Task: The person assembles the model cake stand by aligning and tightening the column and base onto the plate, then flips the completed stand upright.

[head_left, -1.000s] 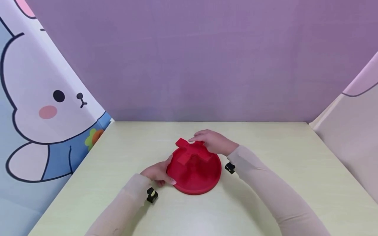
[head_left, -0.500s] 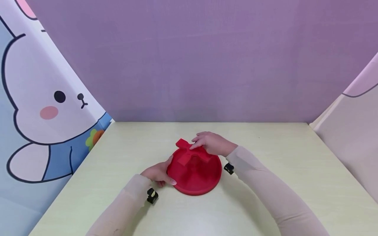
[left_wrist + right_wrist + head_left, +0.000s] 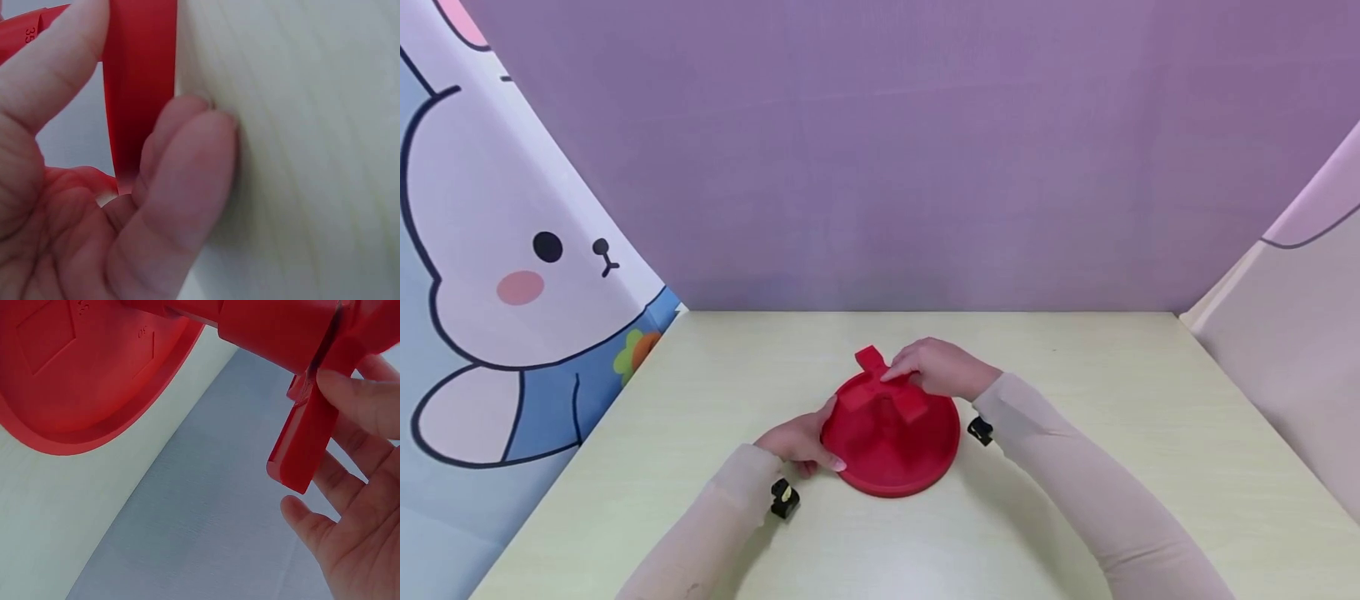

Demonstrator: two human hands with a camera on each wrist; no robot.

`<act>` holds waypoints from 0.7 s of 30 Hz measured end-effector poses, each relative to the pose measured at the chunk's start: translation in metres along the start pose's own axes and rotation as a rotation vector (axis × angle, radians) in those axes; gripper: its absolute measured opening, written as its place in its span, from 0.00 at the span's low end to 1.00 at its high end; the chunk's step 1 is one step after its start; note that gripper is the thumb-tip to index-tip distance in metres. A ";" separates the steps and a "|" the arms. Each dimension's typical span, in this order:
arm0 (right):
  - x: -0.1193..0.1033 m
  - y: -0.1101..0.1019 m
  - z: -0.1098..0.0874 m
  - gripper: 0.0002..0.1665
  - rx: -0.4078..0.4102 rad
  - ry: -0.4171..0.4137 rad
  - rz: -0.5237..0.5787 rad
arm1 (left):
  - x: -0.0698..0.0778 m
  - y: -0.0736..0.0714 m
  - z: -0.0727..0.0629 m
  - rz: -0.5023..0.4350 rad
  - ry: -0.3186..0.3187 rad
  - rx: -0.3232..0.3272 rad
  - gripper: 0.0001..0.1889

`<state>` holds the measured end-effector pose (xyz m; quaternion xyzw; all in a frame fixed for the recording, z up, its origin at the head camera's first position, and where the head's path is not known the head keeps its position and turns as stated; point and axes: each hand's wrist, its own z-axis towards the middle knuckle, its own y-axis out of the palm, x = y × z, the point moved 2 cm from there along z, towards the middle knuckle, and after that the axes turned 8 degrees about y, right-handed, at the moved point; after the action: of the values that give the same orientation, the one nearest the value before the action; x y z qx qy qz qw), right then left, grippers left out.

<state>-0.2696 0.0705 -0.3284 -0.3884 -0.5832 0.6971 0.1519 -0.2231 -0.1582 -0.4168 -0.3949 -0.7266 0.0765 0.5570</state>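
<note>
A red round base lies on the table in the head view. It carries a central post, topped by a red cross-shaped handle with flat arms. My left hand grips the base's left rim; in the left wrist view, thumb and fingers stand around the red rim. My right hand holds the handle from the far right side. The right wrist view shows the thumb laid on one handle arm and other fingers behind it. Part of the handle is hidden by this hand.
The pale wooden table stretches out around the base. A purple wall rises at its back edge. A rabbit-print panel stands at the left, a pale one at the right. Each wrist carries a small black device.
The cross-shaped handle has turned a little clockwise, seen from above. My right thumb has come down onto it and the fingers have drawn in. The left hand and base stay in place.
</note>
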 end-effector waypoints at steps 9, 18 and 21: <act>-0.005 0.005 -0.008 0.24 0.025 -0.015 -0.105 | -0.002 0.000 0.000 -0.019 -0.007 0.006 0.62; -0.015 0.013 -0.015 0.29 0.046 0.057 -0.130 | 0.000 -0.001 -0.003 -0.014 0.005 0.011 0.60; -0.018 0.012 -0.017 0.30 0.034 0.084 -0.154 | 0.000 0.000 -0.002 -0.015 0.023 0.005 0.60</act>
<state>-0.2428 0.0673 -0.3337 -0.3686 -0.5925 0.6764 0.2357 -0.2215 -0.1585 -0.4162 -0.3889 -0.7229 0.0694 0.5668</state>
